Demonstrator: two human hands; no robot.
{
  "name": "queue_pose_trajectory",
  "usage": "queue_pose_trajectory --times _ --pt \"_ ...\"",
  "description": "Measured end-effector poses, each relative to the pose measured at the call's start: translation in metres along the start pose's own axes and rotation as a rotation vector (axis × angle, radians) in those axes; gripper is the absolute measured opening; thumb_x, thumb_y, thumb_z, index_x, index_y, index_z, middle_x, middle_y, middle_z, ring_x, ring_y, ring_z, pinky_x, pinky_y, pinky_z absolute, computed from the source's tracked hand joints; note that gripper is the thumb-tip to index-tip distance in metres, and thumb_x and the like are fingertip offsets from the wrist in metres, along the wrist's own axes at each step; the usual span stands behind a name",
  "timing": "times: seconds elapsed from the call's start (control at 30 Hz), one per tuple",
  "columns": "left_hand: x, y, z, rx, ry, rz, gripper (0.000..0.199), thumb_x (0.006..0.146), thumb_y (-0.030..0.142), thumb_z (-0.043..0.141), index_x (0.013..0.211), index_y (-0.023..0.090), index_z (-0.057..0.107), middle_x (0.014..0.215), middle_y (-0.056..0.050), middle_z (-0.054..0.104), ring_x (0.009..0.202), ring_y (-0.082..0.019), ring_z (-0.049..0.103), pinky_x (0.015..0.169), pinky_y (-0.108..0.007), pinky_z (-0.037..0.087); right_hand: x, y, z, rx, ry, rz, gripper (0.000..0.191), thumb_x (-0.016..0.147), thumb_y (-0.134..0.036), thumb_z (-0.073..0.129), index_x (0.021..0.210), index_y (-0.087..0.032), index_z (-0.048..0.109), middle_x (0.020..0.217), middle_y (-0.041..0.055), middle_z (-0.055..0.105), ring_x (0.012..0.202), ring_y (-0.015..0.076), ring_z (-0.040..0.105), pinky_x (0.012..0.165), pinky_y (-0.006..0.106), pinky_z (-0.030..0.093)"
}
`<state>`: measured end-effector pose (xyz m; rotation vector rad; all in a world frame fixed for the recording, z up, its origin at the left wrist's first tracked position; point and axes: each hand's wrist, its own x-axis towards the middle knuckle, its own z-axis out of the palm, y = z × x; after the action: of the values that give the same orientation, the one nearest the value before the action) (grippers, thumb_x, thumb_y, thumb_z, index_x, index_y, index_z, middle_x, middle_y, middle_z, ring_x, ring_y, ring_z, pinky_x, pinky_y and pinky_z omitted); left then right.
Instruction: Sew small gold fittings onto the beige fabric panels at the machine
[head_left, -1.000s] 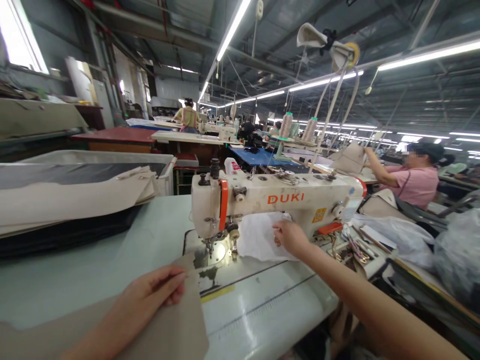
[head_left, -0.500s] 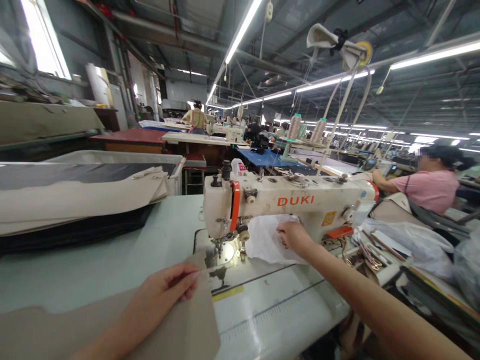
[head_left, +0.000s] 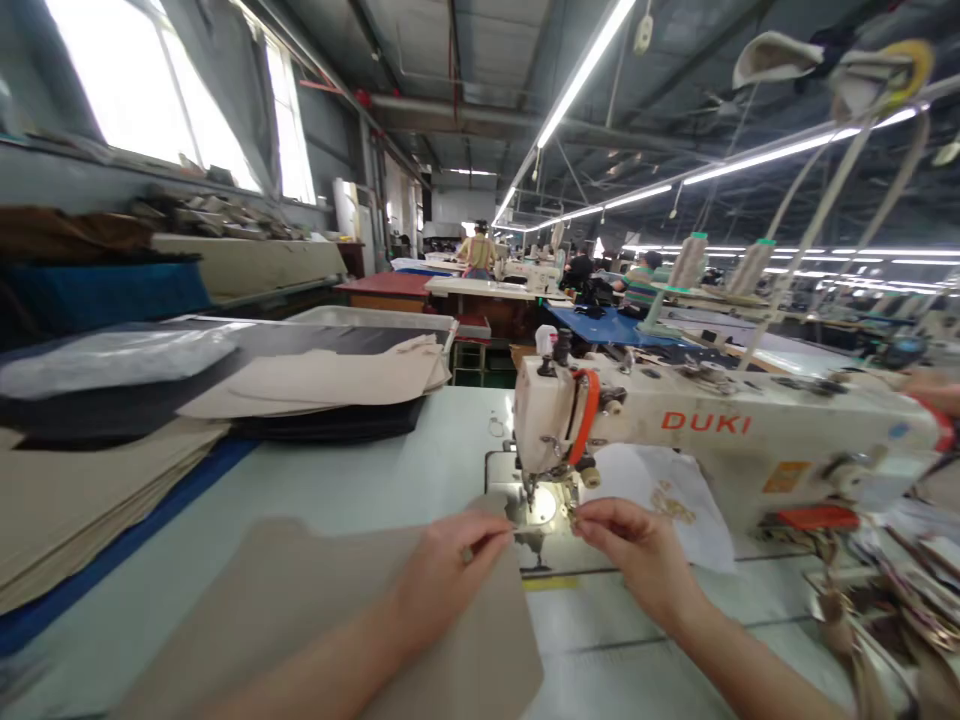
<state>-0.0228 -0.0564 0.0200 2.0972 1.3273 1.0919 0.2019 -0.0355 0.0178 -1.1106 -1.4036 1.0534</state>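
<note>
My left hand (head_left: 454,570) is closed in a pinch on a thin pale strip (head_left: 522,528) whose end points toward the needle area. Under that hand a beige fabric panel (head_left: 322,600) lies flat on the sewing table. My right hand (head_left: 641,555) has thumb and forefinger pressed together just right of the needle plate (head_left: 541,505); a small thing between them is too tiny to name. Behind it, a white sheet (head_left: 622,475) under the arm of the sewing machine (head_left: 705,425) bears several small gold-coloured pieces (head_left: 671,502).
Stacked beige and black panels (head_left: 337,380) lie at the table's far left, with more beige layers (head_left: 112,490) nearer. To the right sits a tray (head_left: 885,640) with straps and scissors. Thread cones (head_left: 688,262) stand behind the machine. A person (head_left: 478,250) works farther back.
My right hand has moved from the gold-coloured pieces on the white sheet to beside the needle plate, closer to my left hand. The view has turned left, showing more stacked panels.
</note>
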Motion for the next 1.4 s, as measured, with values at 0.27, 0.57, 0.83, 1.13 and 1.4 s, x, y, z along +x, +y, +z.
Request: queue_pose_trajectory --times 0.27,0.57,0.83,1.13,1.4 --pt "-0.001 0.007 -0.005 0.081 0.114 -0.006 0.018 0.080 0.023 0.050 0.071 0.019 0.066 0.063 0.001 0.063 0.058 -0.012 0.056 0.058 -0.020 0.042 0.008 0.002 0.059 0.182 -0.076 0.112 0.037 0.052 -0.045 0.079 0.073 -0.016 0.070 0.067 0.0055 0.069 0.065 0.0200 0.065 0.064 0.032 0.051" --pt "-0.001 0.002 -0.001 0.062 0.109 -0.050 0.017 0.080 0.023 0.050 0.069 0.019 0.063 0.062 0.001 0.061 0.059 -0.013 0.055 0.058 -0.021 0.041 0.009 0.009 0.068 0.257 -0.024 0.126 0.036 0.051 -0.040 0.080 0.078 -0.018 0.070 0.072 0.0044 0.070 0.067 0.0193 0.064 0.068 0.033 0.051" --pt "-0.001 0.003 -0.001 0.090 0.141 -0.025 0.016 0.079 0.022 0.050 0.068 0.019 0.061 0.062 0.001 0.061 0.057 -0.012 0.055 0.058 -0.020 0.042 0.003 0.011 0.070 0.252 -0.019 0.035 0.027 0.060 -0.035 0.077 0.080 -0.019 0.070 0.076 0.0043 0.071 0.072 0.0190 0.064 0.071 0.032 0.050" --pt "-0.003 0.000 0.005 0.005 0.020 -0.038 0.016 0.079 0.025 0.053 0.072 0.022 0.067 0.068 0.000 0.066 0.062 -0.014 0.057 0.061 -0.022 0.042 0.003 0.015 0.069 -0.008 -0.026 -0.165 0.008 0.074 -0.026 0.063 0.074 -0.020 0.068 0.074 0.0031 0.066 0.070 0.0175 0.060 0.066 0.027 0.046" --pt "0.007 -0.007 0.001 -0.562 -0.104 -0.357 0.019 0.074 0.036 0.059 0.074 0.017 0.059 0.059 0.002 0.061 0.055 -0.012 0.056 0.056 -0.023 0.045 0.001 0.009 0.065 0.103 -0.147 -0.043 0.018 0.070 -0.038 0.068 0.075 -0.021 0.069 0.075 0.0036 0.066 0.070 0.0185 0.061 0.067 0.030 0.048"
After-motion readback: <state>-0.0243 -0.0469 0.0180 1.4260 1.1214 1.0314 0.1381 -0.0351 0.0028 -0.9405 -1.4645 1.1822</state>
